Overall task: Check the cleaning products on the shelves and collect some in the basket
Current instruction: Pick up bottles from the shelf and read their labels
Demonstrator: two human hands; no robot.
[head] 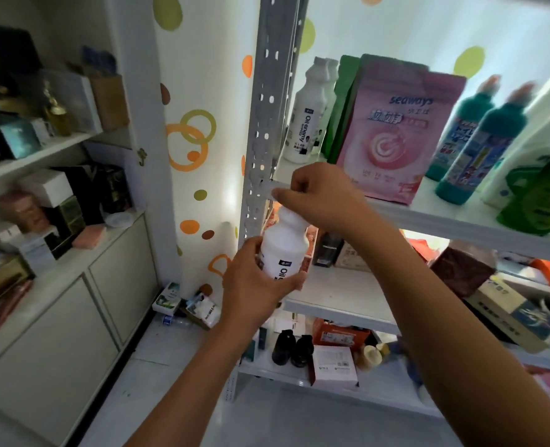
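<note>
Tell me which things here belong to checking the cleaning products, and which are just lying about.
Part of the job: white bottle, held by the left hand with the right hand at its cap; matching white bottle, pink pouch and teal bottles on the shelf.

Lying about: boxes on the left cabinet; black shoes below.

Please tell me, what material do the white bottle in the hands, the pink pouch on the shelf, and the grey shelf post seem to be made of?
White bottle: probably opaque plastic, smooth with a soft sheen and moulded shoulders.
Pink pouch: likely flexible plastic film, glossy, with a flat sealed top edge and printed face.
Grey shelf post: apparently painted metal, an angle strip punched with rows of slots.
</note>
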